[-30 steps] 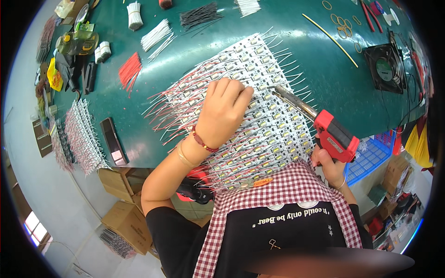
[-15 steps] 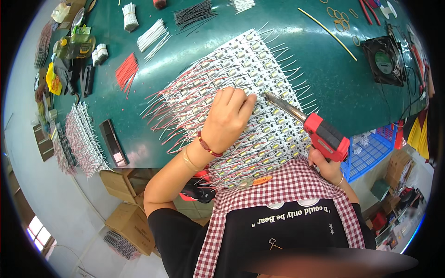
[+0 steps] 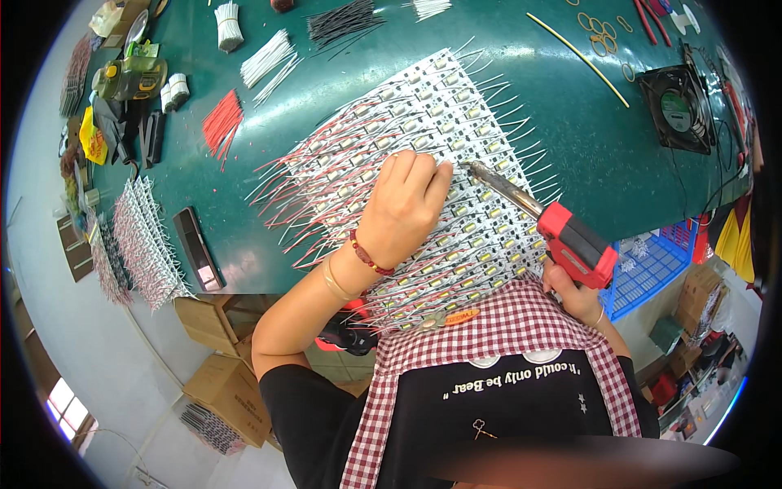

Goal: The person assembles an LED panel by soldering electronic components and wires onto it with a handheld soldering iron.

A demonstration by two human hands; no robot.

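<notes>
Head view: left hand (image 3: 405, 213) flat, fingers loose, pressing LED strips (image 3: 423, 138) mid-table; right hand (image 3: 577, 295) clenched round soldering gun (image 3: 562, 236), tip at strips; progress unclear; many leads apparently attached.

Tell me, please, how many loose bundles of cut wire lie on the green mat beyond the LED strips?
5: a red bundle at left, three white bundles, and a black bundle along the far edge. More may lie outside the picture.
</notes>
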